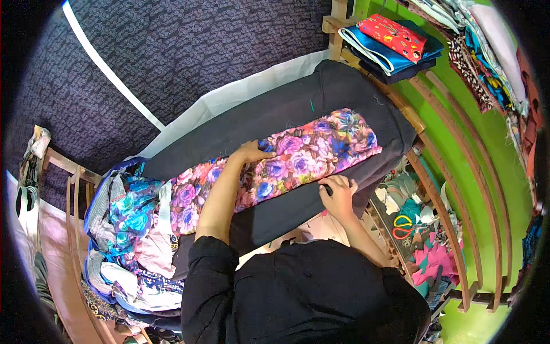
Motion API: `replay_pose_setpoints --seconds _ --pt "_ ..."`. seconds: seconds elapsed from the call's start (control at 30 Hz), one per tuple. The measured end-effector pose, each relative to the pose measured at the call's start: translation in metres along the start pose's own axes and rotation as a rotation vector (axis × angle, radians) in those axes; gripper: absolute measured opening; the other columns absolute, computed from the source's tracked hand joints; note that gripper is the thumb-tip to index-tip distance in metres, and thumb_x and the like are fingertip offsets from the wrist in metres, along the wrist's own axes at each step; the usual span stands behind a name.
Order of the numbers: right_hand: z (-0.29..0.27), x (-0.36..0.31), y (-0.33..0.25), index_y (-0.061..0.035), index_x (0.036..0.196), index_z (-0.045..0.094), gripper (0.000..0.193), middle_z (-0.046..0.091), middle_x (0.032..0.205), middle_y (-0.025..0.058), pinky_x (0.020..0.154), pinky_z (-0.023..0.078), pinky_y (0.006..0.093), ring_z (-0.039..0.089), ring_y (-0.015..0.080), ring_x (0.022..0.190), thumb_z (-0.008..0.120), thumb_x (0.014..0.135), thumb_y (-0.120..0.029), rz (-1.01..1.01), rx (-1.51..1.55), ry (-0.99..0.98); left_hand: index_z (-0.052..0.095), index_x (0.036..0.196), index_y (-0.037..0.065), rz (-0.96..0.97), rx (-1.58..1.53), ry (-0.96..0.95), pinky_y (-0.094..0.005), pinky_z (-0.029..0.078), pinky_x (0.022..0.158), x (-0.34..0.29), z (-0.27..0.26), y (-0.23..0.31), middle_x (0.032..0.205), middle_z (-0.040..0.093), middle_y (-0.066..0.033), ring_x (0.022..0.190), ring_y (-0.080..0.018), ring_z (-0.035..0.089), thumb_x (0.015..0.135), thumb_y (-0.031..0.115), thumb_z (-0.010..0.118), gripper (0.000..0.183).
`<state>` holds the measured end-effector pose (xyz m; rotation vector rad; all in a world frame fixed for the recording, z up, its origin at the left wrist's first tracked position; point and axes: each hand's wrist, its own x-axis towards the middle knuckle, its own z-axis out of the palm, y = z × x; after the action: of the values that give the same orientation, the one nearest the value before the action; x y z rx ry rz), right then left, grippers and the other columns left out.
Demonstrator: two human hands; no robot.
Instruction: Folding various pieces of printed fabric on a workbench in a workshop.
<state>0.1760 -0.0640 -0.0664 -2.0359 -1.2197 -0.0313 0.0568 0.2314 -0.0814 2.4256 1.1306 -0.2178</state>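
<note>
A folded length of floral cloth (292, 157), pink, purple and blue, stretches across a long black-covered padded surface (229, 143). My left hand (250, 152) lies on the cloth near its far edge, fingers stretched out and thumb pointing right. By the near edge of the cloth, my right hand (339, 198) is closed, its fingers curled and the thumb drawn in. Something dark shows between them; whether it is gripped cloth or the black cover behind, I cannot make out. A short green thread (312, 105) lies on the black cover beyond the cloth.
Heaped clothes and fabrics (134, 229) lie at the left end. Folded blue cloth (375, 51) with a red printed piece (395, 37) rests at the far right corner. Wooden slats (452, 149) stand along the green wall (481, 229). Scraps (435, 261) lie below right, beside red-and-yellow loop handles (403, 227).
</note>
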Motion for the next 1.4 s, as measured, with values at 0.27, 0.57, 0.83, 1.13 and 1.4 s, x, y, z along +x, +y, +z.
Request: replay_pose_setpoints --seconds 0.27,0.57,0.83,1.13,1.4 --pt "0.013 -0.024 -0.020 -0.0124 0.086 0.064 0.021 0.052 0.097 0.0021 0.086 0.021 0.0501 0.042 0.0227 0.104 0.061 0.075 -0.030 0.035 -0.097 -0.026 0.058 0.062 0.001 0.092 -0.390 -0.086 -0.0322 0.035 0.048 -0.017 -0.024 0.008 0.059 0.054 -0.0059 0.053 -0.0139 0.048 0.068 0.046 0.068 0.047" --pt "0.030 -0.027 -0.061 -0.0060 0.120 0.050 0.061 0.042 0.117 0.0145 0.090 0.017 0.0520 0.031 0.0285 0.114 0.054 0.079 -0.051 -0.039 0.104 -0.351 0.056 0.101 -0.003 0.233 -1.058 -0.413 -0.0287 0.050 0.068 -0.098 -0.090 0.067 0.091 0.063 -0.0088 0.079 -0.0136 0.060 0.083 0.029 0.060 0.037" --pt "-0.011 0.049 -0.109 -0.0092 0.125 0.039 0.047 0.043 0.129 0.0021 0.106 0.022 0.0353 0.037 0.0183 0.121 0.052 0.087 -0.033 0.146 1.878 -0.396 0.060 0.095 0.001 0.422 -1.593 -0.181 -0.0305 0.051 0.072 -0.168 -0.150 0.096 0.088 0.065 -0.0089 0.076 -0.0168 0.063 0.086 0.022 0.057 0.023" --pt "-0.127 0.155 -0.181 -0.0027 0.092 0.056 0.009 0.063 0.087 0.0077 0.068 0.053 0.0303 0.062 0.0154 0.073 0.056 0.083 -0.004 -0.001 1.761 -0.412 0.057 0.097 -0.001 0.621 -1.604 0.319 -0.0334 0.050 0.078 -0.218 -0.235 0.091 0.093 0.064 -0.0104 0.081 -0.0187 0.062 0.086 0.019 0.054 0.022" --pt "-0.150 0.209 -0.202 -0.0008 0.085 0.056 0.008 0.063 0.077 0.0081 0.060 0.052 0.0277 0.061 0.0140 0.063 0.054 0.085 -0.008 -0.181 1.588 -0.392 0.056 0.095 -0.002 0.690 -1.456 0.669 -0.0278 0.051 0.071 -0.228 -0.254 0.088 0.088 0.063 -0.0097 0.075 -0.0141 0.062 0.082 0.009 0.060 0.017"
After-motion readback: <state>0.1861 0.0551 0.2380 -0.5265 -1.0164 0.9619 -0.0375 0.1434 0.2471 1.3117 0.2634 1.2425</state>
